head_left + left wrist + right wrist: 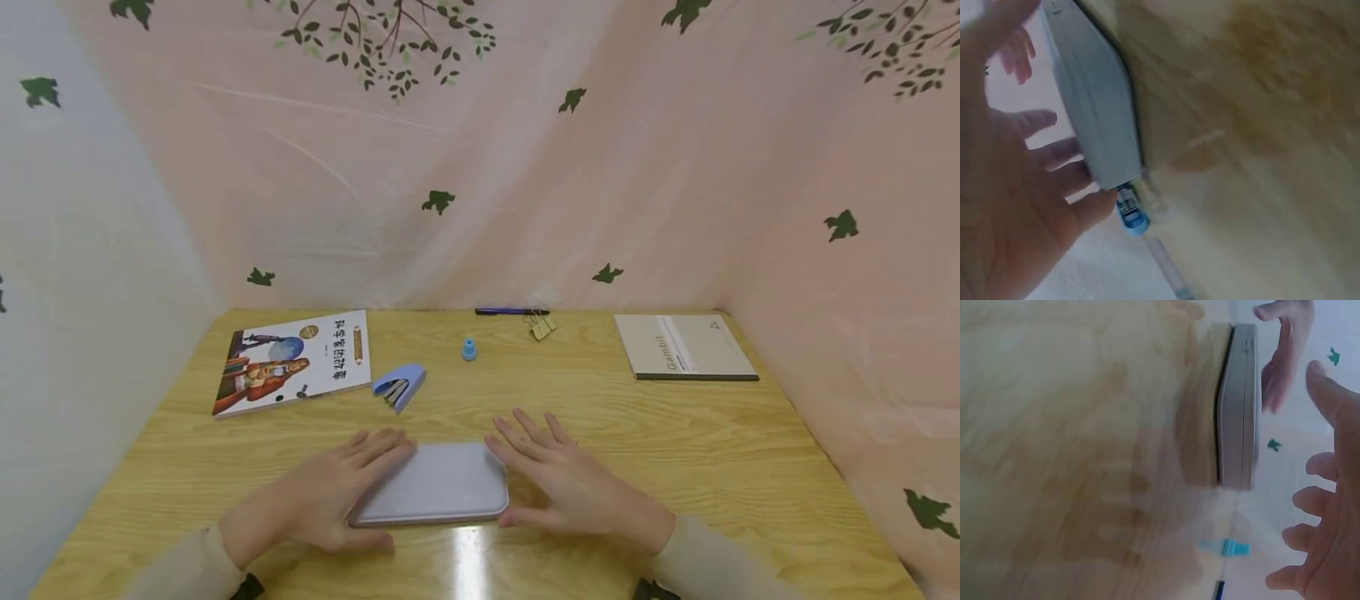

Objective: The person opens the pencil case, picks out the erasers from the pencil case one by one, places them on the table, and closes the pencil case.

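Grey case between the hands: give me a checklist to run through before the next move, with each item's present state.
1. Grey case lies flat on the table: ok.
2. Lid shut, seam closed along the side in the right wrist view: ok.
3. Left hand at the case's left end, fingers straight: ok.
4. Right hand at its right end, fingers spread: ok.
5. Either hand has a grip on the case: not ok, both are open.
6. Stapler and blue cap lie apart from the case, behind it: ok.

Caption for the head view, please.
Both hands, left hand and right hand, flank a closed grey case on the wooden desk.
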`<state>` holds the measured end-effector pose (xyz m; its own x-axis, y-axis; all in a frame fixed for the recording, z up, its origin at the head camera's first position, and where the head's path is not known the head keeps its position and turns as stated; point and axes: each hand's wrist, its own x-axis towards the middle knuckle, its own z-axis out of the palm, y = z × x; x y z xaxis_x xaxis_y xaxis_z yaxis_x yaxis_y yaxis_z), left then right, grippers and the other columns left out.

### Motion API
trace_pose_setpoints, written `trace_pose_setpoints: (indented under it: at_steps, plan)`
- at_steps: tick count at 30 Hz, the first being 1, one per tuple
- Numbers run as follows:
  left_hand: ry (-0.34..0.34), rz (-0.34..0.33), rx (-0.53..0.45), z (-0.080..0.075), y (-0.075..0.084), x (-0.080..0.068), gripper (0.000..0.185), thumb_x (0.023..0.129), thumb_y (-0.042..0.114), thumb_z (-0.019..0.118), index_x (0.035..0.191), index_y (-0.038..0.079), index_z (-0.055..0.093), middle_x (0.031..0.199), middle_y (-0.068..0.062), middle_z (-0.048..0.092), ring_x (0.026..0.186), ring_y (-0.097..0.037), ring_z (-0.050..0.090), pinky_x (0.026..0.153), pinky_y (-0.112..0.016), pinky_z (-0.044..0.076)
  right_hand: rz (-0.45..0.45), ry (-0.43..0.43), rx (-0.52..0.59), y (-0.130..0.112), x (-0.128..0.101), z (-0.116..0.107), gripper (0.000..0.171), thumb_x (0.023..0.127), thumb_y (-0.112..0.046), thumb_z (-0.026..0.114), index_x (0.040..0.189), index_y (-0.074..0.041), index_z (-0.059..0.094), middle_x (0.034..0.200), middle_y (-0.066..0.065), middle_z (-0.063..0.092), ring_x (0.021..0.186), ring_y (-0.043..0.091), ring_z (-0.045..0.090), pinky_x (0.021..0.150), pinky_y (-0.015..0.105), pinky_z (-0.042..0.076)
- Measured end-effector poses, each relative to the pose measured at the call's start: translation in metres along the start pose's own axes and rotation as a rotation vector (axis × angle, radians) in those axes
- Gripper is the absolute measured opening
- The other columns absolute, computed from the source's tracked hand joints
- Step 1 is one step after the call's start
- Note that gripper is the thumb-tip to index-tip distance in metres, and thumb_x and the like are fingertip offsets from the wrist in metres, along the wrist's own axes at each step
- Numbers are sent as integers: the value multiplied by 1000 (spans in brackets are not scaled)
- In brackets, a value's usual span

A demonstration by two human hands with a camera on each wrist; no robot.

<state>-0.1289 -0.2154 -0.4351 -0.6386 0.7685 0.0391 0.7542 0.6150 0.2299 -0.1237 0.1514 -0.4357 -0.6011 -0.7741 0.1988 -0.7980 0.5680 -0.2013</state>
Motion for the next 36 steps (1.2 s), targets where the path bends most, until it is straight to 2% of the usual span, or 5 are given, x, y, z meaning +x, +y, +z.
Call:
trace_pose_setpoints:
  at_steps: [7, 15, 21, 27, 36]
  plan:
    - [-7, -20, -55, 2, -7, -1, 106, 71, 53, 82, 157, 11, 36, 150, -10, 43, 125, -24, 54, 100, -46, 50, -43, 57, 121, -14, 19, 12, 89, 83, -65, 73, 153, -17, 47, 147, -1, 55, 130, 23, 54, 103, 50, 47]
    - [-20, -57, -55, 0, -16, 0, 98, 69, 52, 84, 150, 14, 45, 140, 1, 46, 123, -14, 49, 100, -41, 50, 67, -85, 184, -14, 26, 21, 96, 80, -67, 74, 158, -23, 39, 159, 12, 36, 141, 30, 41, 102, 50, 48]
    - [-43, -66, -59, -4, -19, 4, 98, 67, 50, 85, 149, 12, 45, 141, -3, 47, 124, -19, 50, 100, -44, 50, 77, -122, 203, -8, 31, 20, 83, 86, -54, 76, 153, -16, 47, 155, 16, 41, 138, 30, 44, 105, 43, 46]
    - [-35, -86, -42, -4, -21, 7, 99, 64, 48, 85, 146, 10, 47, 140, -4, 48, 126, -21, 49, 103, -44, 48, 113, -139, 180, -5, 35, 18, 83, 82, -46, 79, 152, -16, 49, 150, 14, 46, 127, 26, 53, 101, 40, 50]
    - [46, -2, 28, -1, -21, 9, 100, 58, 49, 86, 141, 4, 53, 132, -6, 55, 120, -23, 53, 98, -43, 52, 126, -217, 130, -7, 46, 14, 92, 75, -49, 79, 154, -16, 46, 148, 15, 48, 124, 30, 55, 100, 43, 50]
